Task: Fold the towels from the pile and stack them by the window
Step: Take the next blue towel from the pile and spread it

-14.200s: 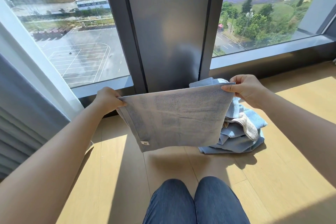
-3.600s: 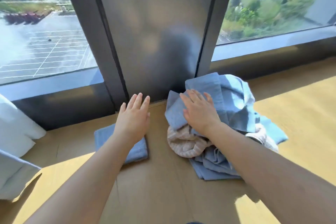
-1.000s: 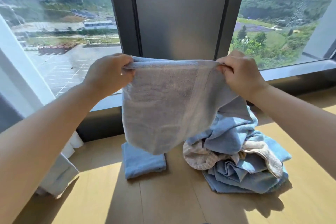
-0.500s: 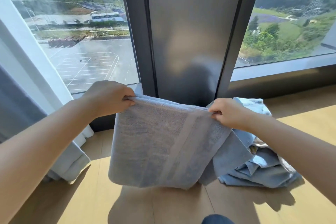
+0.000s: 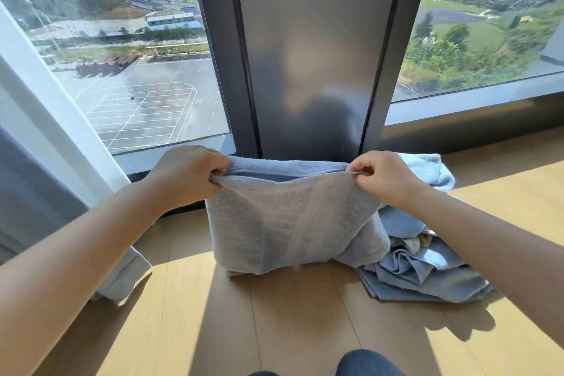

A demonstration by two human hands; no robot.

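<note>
A light blue towel [image 5: 287, 223] hangs doubled over in front of me, its lower fold touching the wooden floor. My left hand [image 5: 186, 174] grips its top left corner and my right hand [image 5: 381, 177] pinches its top right corner. Behind and to the right of it lies the crumpled pile of blue and beige towels [image 5: 421, 265]. The folded towel put down earlier by the window is hidden behind the held towel.
A dark window pillar [image 5: 308, 55] rises straight ahead between two large panes. A white curtain [image 5: 45, 131] hangs at the left, its hem on the floor. My knees [image 5: 366, 365] show at the bottom edge. Sunlit wooden floor [image 5: 274, 330] spreads in front.
The towel has been lowered from in front of the window toward the floor. My hands have come closer together and the top edges now sit doubled between them.
</note>
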